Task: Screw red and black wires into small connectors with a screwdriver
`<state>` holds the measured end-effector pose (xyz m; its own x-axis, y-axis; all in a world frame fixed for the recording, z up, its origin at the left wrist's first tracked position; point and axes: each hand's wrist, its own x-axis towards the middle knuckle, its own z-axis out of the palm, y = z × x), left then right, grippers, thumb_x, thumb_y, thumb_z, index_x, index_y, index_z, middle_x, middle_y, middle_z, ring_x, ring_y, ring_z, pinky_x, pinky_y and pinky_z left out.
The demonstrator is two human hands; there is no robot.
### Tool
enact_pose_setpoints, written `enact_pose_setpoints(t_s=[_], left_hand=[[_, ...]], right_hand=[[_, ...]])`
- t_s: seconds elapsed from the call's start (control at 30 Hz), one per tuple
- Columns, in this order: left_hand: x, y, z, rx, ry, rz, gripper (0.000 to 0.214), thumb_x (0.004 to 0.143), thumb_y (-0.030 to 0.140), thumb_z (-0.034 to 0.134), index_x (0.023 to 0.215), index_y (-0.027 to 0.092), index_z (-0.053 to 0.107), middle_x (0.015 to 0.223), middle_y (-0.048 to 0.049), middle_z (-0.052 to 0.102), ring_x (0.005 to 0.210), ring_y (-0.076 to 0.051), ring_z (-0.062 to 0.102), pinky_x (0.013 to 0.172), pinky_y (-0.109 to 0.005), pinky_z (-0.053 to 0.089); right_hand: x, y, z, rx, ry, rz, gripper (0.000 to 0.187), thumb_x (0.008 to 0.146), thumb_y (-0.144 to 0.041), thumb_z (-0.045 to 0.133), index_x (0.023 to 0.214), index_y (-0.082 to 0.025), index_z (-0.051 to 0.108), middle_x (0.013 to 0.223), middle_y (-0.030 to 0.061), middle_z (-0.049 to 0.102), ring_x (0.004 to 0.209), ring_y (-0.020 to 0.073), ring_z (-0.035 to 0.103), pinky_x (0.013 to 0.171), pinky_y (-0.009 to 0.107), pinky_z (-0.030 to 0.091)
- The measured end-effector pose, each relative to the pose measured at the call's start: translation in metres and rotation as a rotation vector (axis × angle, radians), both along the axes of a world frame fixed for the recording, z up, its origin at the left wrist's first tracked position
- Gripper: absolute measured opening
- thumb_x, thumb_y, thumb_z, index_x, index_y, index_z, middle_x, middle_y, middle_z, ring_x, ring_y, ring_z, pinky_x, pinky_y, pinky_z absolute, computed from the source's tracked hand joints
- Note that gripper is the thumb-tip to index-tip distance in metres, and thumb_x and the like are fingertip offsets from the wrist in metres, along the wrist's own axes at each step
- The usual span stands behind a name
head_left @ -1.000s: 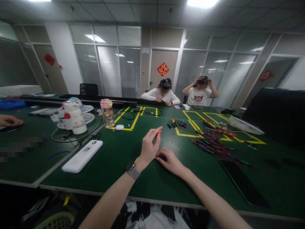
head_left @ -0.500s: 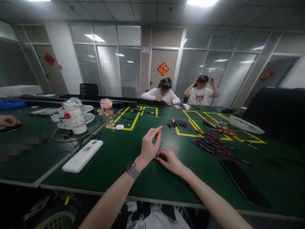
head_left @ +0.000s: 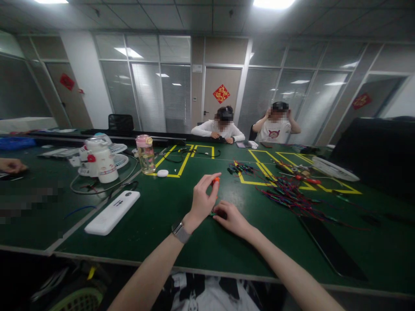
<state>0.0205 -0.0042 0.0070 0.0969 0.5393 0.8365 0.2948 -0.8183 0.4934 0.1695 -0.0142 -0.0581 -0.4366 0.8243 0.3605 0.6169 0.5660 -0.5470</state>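
Observation:
My left hand (head_left: 201,198), a watch on its wrist, is raised above the green table (head_left: 181,242) and pinches an upright screwdriver with an orange handle top (head_left: 215,180). Just right of it, my right hand (head_left: 231,217) rests on the table with its fingers closed over a small dark part (head_left: 214,213) with a bit of green showing. The screwdriver's tip points down to that part, hidden between the hands.
A white power bank (head_left: 112,212) lies left of my hands. Beyond it stand a white fan (head_left: 99,160) and a pink-lidded bottle (head_left: 145,153). Red and blue wires (head_left: 288,192) spread at the right beside a black slab (head_left: 330,248). Two people sit across the table.
My hands have stayed almost still. The person at the far right has shifted their raised hands around their headset.

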Motion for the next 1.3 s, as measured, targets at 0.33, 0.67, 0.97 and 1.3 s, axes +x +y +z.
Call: enact_pose_setpoints(t_s=[0.33, 0.67, 0.97, 1.3], left_hand=[[-0.0017, 0.0013, 0.0002, -0.076, -0.029, -0.049, 0.027, 0.096, 0.019, 0.042, 0.115, 0.022, 0.061, 0.106, -0.0054, 0.062, 0.098, -0.015, 0.059, 0.086, -0.028, 0.047], [0.0004, -0.0010, -0.0015, -0.046, -0.012, -0.020, 0.025, 0.094, 0.025, 0.049, 0.113, 0.023, 0.064, 0.099, -0.0045, 0.058, 0.091, -0.015, 0.057, 0.081, -0.027, 0.047], [-0.0006, 0.0061, -0.0025, -0.132, -0.132, -0.065, 0.017, 0.087, 0.025, 0.060, 0.102, 0.022, 0.067, 0.095, -0.0043, 0.060, 0.087, -0.016, 0.059, 0.076, -0.027, 0.049], [0.0008, 0.0040, -0.0032, -0.264, -0.160, -0.308, 0.030, 0.094, 0.027, 0.046, 0.120, 0.021, 0.061, 0.116, -0.0089, 0.063, 0.100, -0.018, 0.063, 0.087, -0.031, 0.051]], right_hand=[[0.0003, 0.0029, -0.0030, -0.033, 0.051, -0.014, 0.010, 0.077, -0.012, 0.063, 0.084, -0.016, 0.067, 0.080, 0.0020, 0.058, 0.070, 0.0135, 0.054, 0.065, 0.025, 0.043], [-0.0008, 0.0034, -0.0025, -0.074, 0.083, -0.035, 0.011, 0.074, -0.010, 0.066, 0.083, -0.014, 0.069, 0.078, 0.0018, 0.057, 0.067, 0.0130, 0.054, 0.064, 0.025, 0.043], [-0.0013, 0.0012, 0.0022, -0.115, 0.088, -0.043, 0.015, 0.073, -0.011, 0.068, 0.087, -0.014, 0.073, 0.082, 0.0042, 0.061, 0.071, 0.0144, 0.057, 0.067, 0.025, 0.044], [0.0013, 0.0072, -0.0022, -0.165, 0.142, -0.040, 0.015, 0.071, -0.013, 0.070, 0.086, -0.014, 0.073, 0.079, 0.0028, 0.061, 0.070, 0.0138, 0.056, 0.066, 0.025, 0.044]])
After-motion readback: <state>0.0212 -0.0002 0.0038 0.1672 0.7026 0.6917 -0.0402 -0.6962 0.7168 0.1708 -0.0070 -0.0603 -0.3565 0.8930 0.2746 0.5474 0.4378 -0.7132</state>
